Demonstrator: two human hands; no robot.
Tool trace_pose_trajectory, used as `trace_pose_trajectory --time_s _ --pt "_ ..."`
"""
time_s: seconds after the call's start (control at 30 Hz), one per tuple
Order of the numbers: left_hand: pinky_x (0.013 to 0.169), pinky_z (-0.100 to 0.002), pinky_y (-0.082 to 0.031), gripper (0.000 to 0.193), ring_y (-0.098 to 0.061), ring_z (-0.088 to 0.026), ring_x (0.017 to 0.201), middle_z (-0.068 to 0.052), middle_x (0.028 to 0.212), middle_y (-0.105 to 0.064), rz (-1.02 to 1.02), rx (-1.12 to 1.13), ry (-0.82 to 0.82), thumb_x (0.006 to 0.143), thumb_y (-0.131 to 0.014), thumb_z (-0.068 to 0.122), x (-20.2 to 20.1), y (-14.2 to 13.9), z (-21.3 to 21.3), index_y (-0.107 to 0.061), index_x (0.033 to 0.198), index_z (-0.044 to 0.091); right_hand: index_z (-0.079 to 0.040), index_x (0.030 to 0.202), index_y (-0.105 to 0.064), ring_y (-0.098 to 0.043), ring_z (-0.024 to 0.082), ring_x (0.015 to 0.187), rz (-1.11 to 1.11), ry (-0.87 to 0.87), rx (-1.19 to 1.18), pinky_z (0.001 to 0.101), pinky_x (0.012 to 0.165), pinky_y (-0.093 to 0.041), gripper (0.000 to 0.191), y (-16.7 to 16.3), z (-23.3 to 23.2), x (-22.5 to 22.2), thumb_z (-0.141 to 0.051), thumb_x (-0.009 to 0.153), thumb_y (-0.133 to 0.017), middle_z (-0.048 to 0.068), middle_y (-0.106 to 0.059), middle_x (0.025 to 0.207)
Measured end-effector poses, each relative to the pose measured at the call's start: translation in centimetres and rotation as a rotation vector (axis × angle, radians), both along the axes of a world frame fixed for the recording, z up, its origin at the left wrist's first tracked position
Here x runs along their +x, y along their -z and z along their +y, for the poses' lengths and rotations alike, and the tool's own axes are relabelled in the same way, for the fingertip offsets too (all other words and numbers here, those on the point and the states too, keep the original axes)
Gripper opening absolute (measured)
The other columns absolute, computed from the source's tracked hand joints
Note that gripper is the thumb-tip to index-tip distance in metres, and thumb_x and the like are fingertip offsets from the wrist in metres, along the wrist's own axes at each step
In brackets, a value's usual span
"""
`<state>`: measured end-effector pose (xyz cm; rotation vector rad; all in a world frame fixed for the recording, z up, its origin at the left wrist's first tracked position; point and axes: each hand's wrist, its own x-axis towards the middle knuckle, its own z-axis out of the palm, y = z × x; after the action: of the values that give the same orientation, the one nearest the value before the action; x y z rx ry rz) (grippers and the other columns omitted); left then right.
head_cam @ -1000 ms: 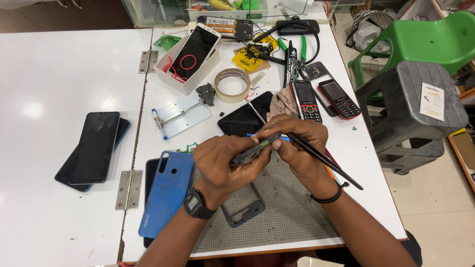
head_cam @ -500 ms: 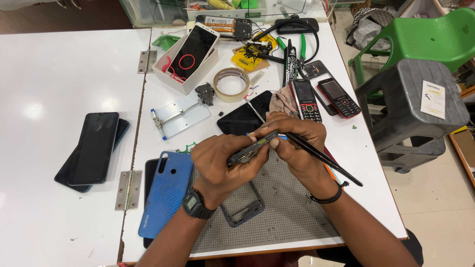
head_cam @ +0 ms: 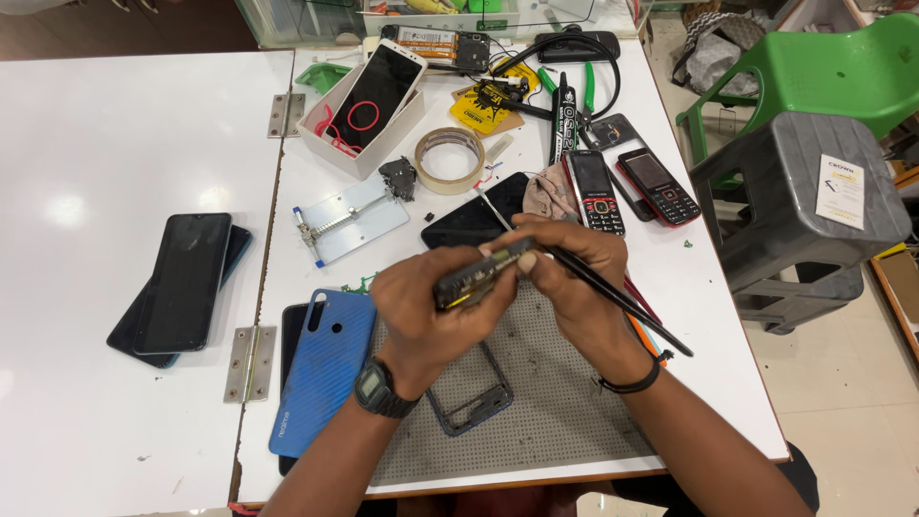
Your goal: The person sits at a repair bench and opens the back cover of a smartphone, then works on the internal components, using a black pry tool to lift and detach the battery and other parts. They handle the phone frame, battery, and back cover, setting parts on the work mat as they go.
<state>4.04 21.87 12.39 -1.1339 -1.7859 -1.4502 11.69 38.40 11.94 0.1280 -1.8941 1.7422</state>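
My left hand (head_cam: pixel 431 311) grips a small dark phone body (head_cam: pixel 479 275), held edge-up over the grey perforated work mat (head_cam: pixel 536 412). My right hand (head_cam: pixel 579 282) pinches a long thin black tool (head_cam: pixel 632 316) whose shaft runs down to the right; its tip meets the top end of the phone body. Under my left wrist a dark phone frame (head_cam: pixel 474 402) lies on the mat. A blue phone back cover (head_cam: pixel 321 369) rests just left of the mat.
Two dark keypad phones (head_cam: pixel 627 187) lie at upper right beside a tape roll (head_cam: pixel 449 159) and a metal holder plate (head_cam: pixel 349 220). A white box with a phone (head_cam: pixel 369 105) sits behind. Two stacked smartphones (head_cam: pixel 182 282) lie left. Grey stool (head_cam: pixel 795 206) and green chair (head_cam: pixel 842 67) stand right.
Both hands have stayed in the same spot over the mat. The phone body has tilted slightly and the tool tip has shifted a little along its top end.
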Motion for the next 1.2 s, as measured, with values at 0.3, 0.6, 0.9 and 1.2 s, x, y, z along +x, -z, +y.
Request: trace_pose_trajectory --time_s 0.3,0.6,0.9,1.2 --pt "0.071 -0.022 -0.053 0.035 -0.064 -0.005 0.076 -0.001 0.087 -0.072 -0.670 0.325 0.076 0.090 -0.081 0.030 -2.2 1.3 0.6 -0.066 0.101 0.001 0.002 0.136 -0.057 -0.072 0.017 0.101 0.058 0.290 0.114 0.0292 0.092 -0.058 0.036 -1.5 -0.2 -1.7 -0.023 0.110 -0.059 0.014 -0.073 0.129" --pt "0.068 -0.022 -0.045 0.026 -0.054 -0.004 0.073 0.003 0.082 -0.064 -0.785 0.556 0.300 0.102 -0.067 0.027 -4.6 3.6 0.8 -0.067 0.097 0.001 -0.006 0.066 -0.073 -0.062 0.031 0.050 -0.482 0.558 1.019 0.0435 0.059 -0.046 0.049 -2.3 2.3 -2.0 -0.041 0.101 -0.069 0.013 -0.063 0.051" --pt "0.060 -0.021 -0.037 0.026 -0.045 -0.001 0.068 0.006 0.076 -0.057 -0.771 0.435 0.230 0.103 -0.067 0.027 -3.7 3.3 1.0 -0.065 0.093 0.003 -0.007 0.069 -0.075 -0.067 0.040 0.064 -0.854 0.619 1.158 0.0498 0.060 -0.052 0.045 -0.7 5.7 -1.1 -0.045 0.092 -0.068 0.018 -0.067 0.065" --pt "0.059 -0.021 -0.036 0.031 -0.044 -0.002 0.066 0.006 0.073 -0.054 -0.746 0.366 0.204 0.103 -0.068 0.032 -3.2 3.2 1.2 -0.061 0.088 0.006 -0.008 0.070 -0.075 -0.069 0.036 0.061 -0.862 0.616 1.362 0.0520 0.070 -0.047 0.050 0.8 5.6 -1.4 -0.054 0.087 -0.069 0.016 -0.071 0.067"
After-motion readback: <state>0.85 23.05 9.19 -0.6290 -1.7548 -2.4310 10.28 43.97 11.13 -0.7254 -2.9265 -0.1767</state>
